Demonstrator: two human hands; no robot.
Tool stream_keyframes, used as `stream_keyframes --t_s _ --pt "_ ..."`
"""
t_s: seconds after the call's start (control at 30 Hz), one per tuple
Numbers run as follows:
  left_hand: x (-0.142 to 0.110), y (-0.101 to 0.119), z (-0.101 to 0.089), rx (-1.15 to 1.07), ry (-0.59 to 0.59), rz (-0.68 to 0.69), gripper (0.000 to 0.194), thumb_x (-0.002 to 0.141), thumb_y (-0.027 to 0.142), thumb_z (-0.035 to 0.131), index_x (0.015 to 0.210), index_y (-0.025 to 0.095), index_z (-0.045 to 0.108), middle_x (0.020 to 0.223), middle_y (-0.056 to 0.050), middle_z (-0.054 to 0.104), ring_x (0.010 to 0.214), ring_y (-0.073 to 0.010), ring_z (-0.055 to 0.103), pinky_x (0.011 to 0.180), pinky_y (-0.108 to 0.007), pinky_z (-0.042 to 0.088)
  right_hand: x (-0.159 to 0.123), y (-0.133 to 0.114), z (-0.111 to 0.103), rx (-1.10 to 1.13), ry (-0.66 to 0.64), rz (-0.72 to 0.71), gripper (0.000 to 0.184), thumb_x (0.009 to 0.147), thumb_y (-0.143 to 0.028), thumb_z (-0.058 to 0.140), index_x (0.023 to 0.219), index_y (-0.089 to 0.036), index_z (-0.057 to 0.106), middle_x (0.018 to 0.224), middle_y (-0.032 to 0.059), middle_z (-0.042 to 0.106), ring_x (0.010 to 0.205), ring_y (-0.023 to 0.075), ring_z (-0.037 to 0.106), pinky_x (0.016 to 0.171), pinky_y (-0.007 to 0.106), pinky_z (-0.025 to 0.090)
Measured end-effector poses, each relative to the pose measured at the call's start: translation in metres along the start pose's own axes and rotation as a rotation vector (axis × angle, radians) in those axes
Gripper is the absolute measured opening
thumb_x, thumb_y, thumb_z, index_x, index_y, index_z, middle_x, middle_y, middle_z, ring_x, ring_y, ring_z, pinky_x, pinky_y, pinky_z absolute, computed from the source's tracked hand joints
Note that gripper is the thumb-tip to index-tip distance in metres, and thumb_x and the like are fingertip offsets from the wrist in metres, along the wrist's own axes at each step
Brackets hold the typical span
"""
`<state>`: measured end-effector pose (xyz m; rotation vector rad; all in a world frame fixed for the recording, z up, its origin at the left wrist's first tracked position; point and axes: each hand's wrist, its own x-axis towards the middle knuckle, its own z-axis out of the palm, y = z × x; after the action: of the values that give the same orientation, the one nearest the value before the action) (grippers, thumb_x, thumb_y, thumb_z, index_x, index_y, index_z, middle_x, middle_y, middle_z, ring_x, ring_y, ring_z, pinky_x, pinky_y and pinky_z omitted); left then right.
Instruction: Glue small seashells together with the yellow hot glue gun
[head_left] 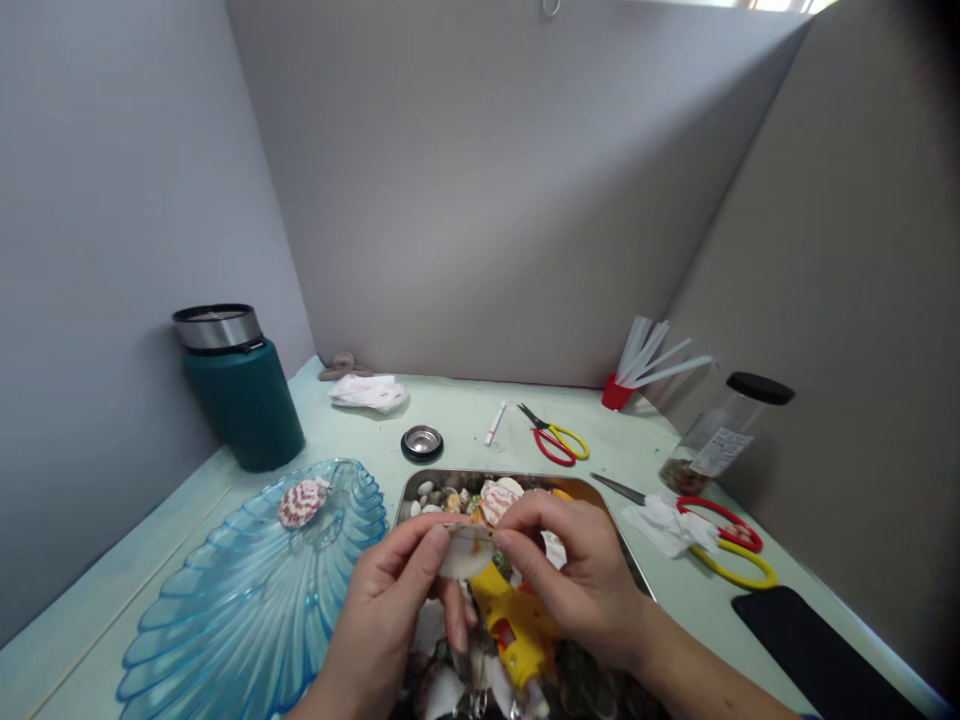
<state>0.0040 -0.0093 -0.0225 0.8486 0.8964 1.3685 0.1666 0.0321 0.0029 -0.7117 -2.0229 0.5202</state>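
Observation:
A pale scallop-like shell (466, 553) is held up in front of me, its whitish inner face toward me. My left hand (394, 590) grips it between thumb and forefinger on its left side. At its upper right edge, the thumb and forefinger of my right hand (574, 570) are pinched together; any small thing between those fingertips is hidden. Below my hands lies a yellow glue gun (517, 625), partly covered by the right hand. It rests over a metal tray (634, 545) of mixed shells and pebbles.
A blue scalloped glass dish (247, 600) at left bears a striped shell (302, 502). Behind are a green flask (244, 400), its lid (421, 443), tissues (367, 393), a marker (495, 424) and scissors (555, 440). At right are glue sticks (645, 350), a jar (716, 440), larger scissors (720, 530) and a phone (817, 655).

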Motion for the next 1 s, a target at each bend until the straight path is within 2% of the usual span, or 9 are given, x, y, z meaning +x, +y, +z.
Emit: stream_keyframes --t_s 0.43,0.67,0.87,1.0 --pt "0.003 0.0 -0.001 -0.027 -0.042 -0.076 0.031 0.082 0.04 0.06 0.099 0.014 0.066 0.037 0.005 0.058 0.031 -0.0085 0.051 0.047 -0.021 0.046 0.001 0.005 0.0 0.042 -0.038 0.114 0.022 0.086 -0.025 0.053 0.066 -0.016 0.055 0.058 -0.0021 0.053 0.053 0.0098 0.047 0.052 0.022 0.036" --pt "0.003 -0.003 0.001 0.006 0.031 -0.08 0.033 0.084 0.037 0.058 0.105 0.012 0.063 0.035 0.005 0.057 0.033 -0.0094 0.052 0.046 -0.02 0.045 -0.001 0.011 0.002 0.051 -0.061 0.223 0.02 0.087 -0.024 0.053 0.068 -0.017 0.054 0.06 -0.0035 0.052 0.055 0.0097 0.046 0.053 0.021 0.035" --pt "0.005 -0.004 0.0 0.023 0.019 -0.049 0.035 0.082 0.037 0.06 0.107 0.012 0.063 0.042 0.003 0.061 0.033 -0.009 0.051 0.049 -0.024 0.049 0.001 0.011 0.004 0.039 -0.071 0.257 0.023 0.088 -0.027 0.052 0.067 -0.018 0.052 0.059 -0.0045 0.049 0.054 0.0092 0.043 0.052 0.021 0.034" --pt "0.006 -0.005 -0.003 0.035 0.012 -0.055 0.037 0.083 0.038 0.058 0.108 0.012 0.062 0.04 0.002 0.06 0.036 -0.0098 0.053 0.05 -0.021 0.045 0.003 0.01 -0.005 0.052 -0.151 0.289 0.028 0.094 -0.035 0.042 0.078 -0.018 0.056 0.063 -0.0035 0.052 0.054 0.0095 0.047 0.053 0.021 0.036"
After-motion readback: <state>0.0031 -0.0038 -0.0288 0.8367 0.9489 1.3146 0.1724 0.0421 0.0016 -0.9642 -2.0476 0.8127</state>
